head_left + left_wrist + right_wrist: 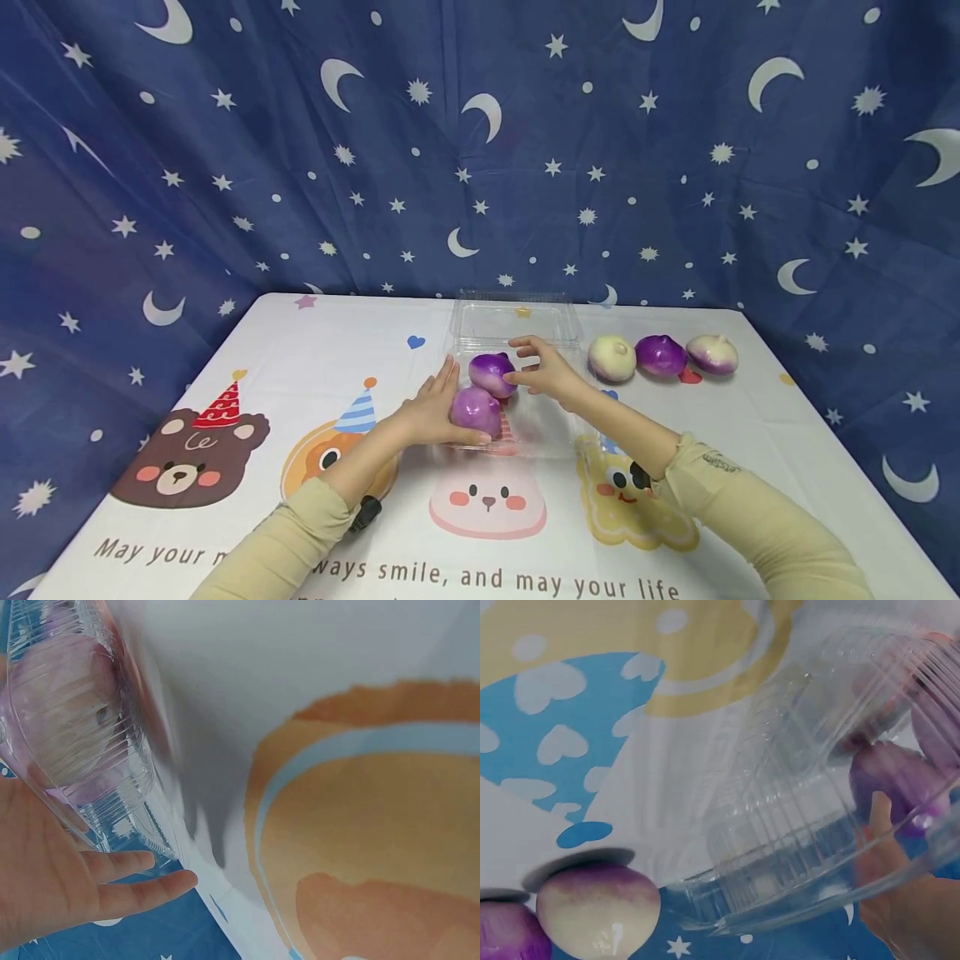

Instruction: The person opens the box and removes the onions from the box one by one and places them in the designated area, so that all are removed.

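While left hand point(433, 414) and right hand point(550, 375) spread fingers below centre, gentle contact should steady the box's point(551, 427) upper onion point(489, 372).

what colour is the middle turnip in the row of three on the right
Purple; the middle turnip shows best in the head view.

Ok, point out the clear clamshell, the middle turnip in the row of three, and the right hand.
Clear clamshell point(491, 324): head view, open lid.
Middle turnip point(661, 357): head view, purple front.
Right hand point(552, 374): head view, back of hand.
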